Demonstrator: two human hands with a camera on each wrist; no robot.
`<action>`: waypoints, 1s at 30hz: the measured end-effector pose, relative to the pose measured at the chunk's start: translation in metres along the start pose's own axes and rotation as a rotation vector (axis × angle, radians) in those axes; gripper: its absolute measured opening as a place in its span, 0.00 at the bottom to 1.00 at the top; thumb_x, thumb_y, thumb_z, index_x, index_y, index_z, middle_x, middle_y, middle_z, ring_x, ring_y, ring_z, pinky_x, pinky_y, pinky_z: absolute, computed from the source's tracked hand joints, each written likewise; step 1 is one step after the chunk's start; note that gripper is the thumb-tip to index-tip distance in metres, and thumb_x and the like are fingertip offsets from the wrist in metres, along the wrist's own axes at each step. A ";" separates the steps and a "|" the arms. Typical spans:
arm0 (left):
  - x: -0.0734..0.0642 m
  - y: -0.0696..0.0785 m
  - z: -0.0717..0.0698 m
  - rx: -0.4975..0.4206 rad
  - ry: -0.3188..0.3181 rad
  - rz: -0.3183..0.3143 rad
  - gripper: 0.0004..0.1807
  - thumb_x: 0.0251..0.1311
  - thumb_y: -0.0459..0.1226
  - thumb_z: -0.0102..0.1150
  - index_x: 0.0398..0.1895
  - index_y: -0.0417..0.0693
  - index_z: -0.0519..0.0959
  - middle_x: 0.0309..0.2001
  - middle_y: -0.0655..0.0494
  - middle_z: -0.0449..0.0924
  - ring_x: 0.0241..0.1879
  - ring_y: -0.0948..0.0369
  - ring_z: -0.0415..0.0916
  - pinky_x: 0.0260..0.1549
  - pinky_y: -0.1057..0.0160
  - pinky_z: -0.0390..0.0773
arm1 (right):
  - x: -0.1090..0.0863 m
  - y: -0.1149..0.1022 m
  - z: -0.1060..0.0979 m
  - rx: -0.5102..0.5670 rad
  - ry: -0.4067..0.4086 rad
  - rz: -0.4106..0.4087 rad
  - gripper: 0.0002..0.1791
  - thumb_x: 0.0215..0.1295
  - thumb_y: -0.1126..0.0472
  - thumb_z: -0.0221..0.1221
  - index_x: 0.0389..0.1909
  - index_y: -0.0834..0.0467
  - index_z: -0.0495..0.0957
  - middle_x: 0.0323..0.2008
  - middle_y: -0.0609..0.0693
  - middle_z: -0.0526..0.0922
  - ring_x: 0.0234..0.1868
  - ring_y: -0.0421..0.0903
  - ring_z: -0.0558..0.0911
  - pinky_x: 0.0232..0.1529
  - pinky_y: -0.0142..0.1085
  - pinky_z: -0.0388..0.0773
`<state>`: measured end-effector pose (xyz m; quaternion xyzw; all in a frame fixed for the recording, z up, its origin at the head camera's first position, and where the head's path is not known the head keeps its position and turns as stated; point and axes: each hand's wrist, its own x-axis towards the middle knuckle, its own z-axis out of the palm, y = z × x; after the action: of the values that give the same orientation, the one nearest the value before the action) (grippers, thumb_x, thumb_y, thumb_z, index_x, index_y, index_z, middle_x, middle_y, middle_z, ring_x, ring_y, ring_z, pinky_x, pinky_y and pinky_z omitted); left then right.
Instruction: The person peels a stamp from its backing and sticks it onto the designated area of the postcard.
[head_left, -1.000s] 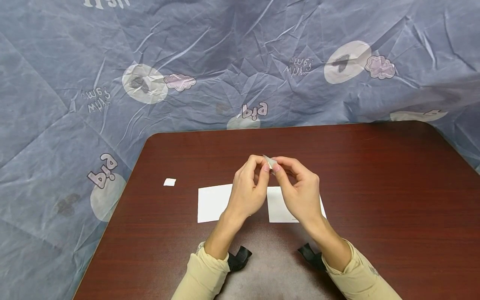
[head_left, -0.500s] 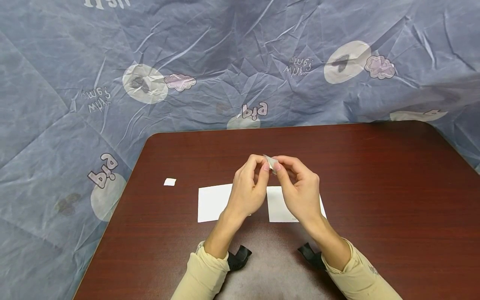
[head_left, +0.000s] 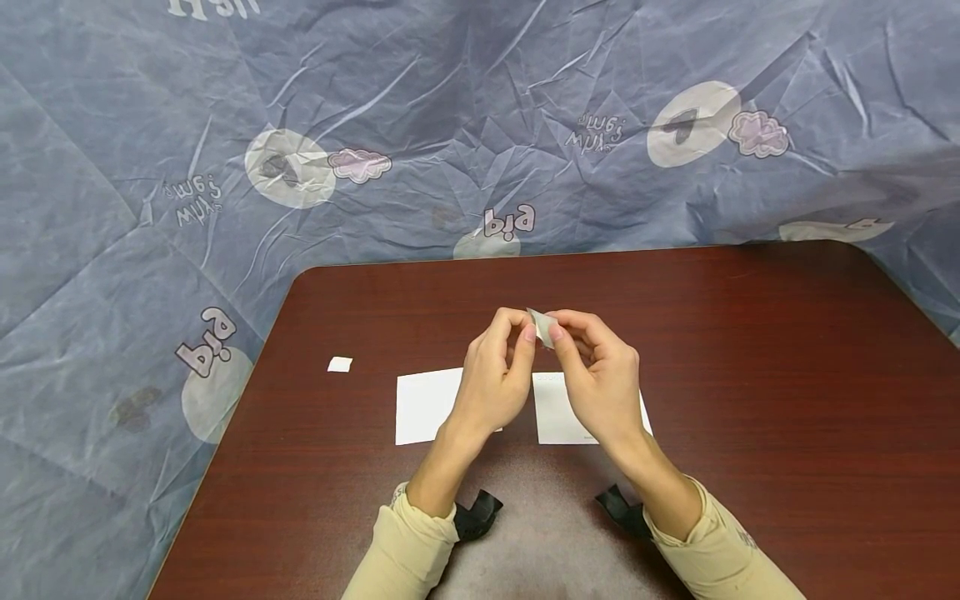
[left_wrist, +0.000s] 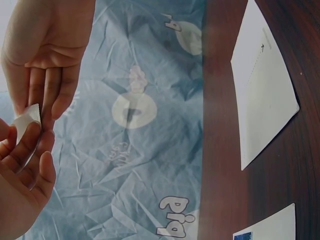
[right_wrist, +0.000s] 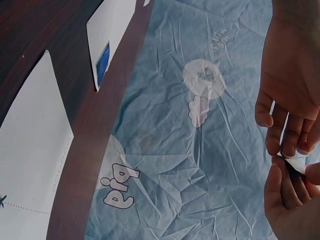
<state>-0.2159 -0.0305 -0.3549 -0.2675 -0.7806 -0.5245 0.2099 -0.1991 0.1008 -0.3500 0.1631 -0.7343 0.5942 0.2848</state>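
Note:
My left hand [head_left: 491, 371] and right hand [head_left: 600, 375] meet above the table, fingertips almost together. Between them they pinch a small whitish-grey square of paper [head_left: 543, 327], like a stamp or sticker. One edge of this paper [left_wrist: 31, 117] looks finely toothed in the left wrist view. Thumb and fingers of each hand grip opposite sides of it, and part of the piece is covered. Below the hands lie two white envelopes: the left envelope [head_left: 423, 408] bears a blue stamp [right_wrist: 102, 65], while the right envelope [head_left: 562, 417] carries a printed dotted line and small ovals.
A small white paper scrap [head_left: 340, 364] lies left of the envelopes on the dark reddish-brown table [head_left: 787, 400]. Behind the table hangs a creased blue printed cloth [head_left: 420, 100]. Black straps [head_left: 478, 515] stick out at both sleeve cuffs.
The left thumb has shifted slightly left, and more of the paper's grey face shows between the fingertips. Both arms have stayed almost still; envelopes and scrap lie as before.

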 end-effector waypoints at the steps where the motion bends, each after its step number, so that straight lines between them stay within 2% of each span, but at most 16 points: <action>1: 0.000 0.000 0.000 0.003 0.001 0.000 0.08 0.69 0.36 0.43 0.36 0.40 0.70 0.26 0.54 0.73 0.16 0.61 0.65 0.16 0.68 0.66 | 0.000 0.000 0.000 -0.002 0.000 -0.001 0.08 0.65 0.73 0.56 0.43 0.69 0.79 0.33 0.57 0.84 0.33 0.38 0.83 0.34 0.26 0.77; 6: 0.000 0.001 -0.001 0.014 0.001 0.007 0.07 0.69 0.35 0.42 0.37 0.40 0.69 0.24 0.55 0.70 0.15 0.64 0.59 0.14 0.68 0.62 | 0.000 0.000 0.000 0.004 0.000 0.004 0.08 0.66 0.73 0.56 0.43 0.69 0.79 0.33 0.57 0.83 0.32 0.39 0.82 0.34 0.26 0.77; 10: 0.000 0.001 -0.001 0.017 0.001 0.013 0.07 0.70 0.34 0.41 0.36 0.41 0.68 0.25 0.54 0.72 0.15 0.67 0.56 0.14 0.67 0.61 | 0.001 0.001 -0.001 0.004 0.000 0.002 0.08 0.66 0.73 0.56 0.43 0.70 0.79 0.33 0.57 0.83 0.32 0.39 0.82 0.34 0.25 0.77; 14: 0.000 0.000 -0.001 0.005 0.003 0.009 0.07 0.70 0.35 0.42 0.37 0.41 0.69 0.26 0.53 0.74 0.16 0.65 0.59 0.14 0.68 0.63 | 0.000 0.001 -0.001 0.006 -0.001 0.003 0.08 0.65 0.73 0.56 0.42 0.70 0.79 0.33 0.57 0.83 0.32 0.40 0.83 0.34 0.26 0.78; 21: -0.001 0.001 0.003 -0.033 0.022 -0.023 0.08 0.65 0.38 0.52 0.35 0.42 0.69 0.27 0.55 0.72 0.22 0.63 0.69 0.21 0.64 0.74 | -0.001 0.000 0.000 0.051 -0.025 0.005 0.07 0.63 0.75 0.57 0.42 0.70 0.79 0.34 0.58 0.84 0.33 0.39 0.84 0.34 0.30 0.80; 30: -0.001 0.000 0.005 -0.036 0.037 -0.040 0.08 0.66 0.37 0.52 0.34 0.41 0.69 0.27 0.55 0.72 0.23 0.64 0.69 0.23 0.68 0.73 | -0.001 -0.001 0.001 0.053 -0.023 0.010 0.07 0.63 0.74 0.58 0.41 0.70 0.80 0.35 0.58 0.84 0.34 0.39 0.84 0.35 0.31 0.80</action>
<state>-0.2150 -0.0256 -0.3572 -0.2457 -0.7723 -0.5473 0.2090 -0.1985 0.0997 -0.3500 0.1739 -0.7224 0.6128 0.2691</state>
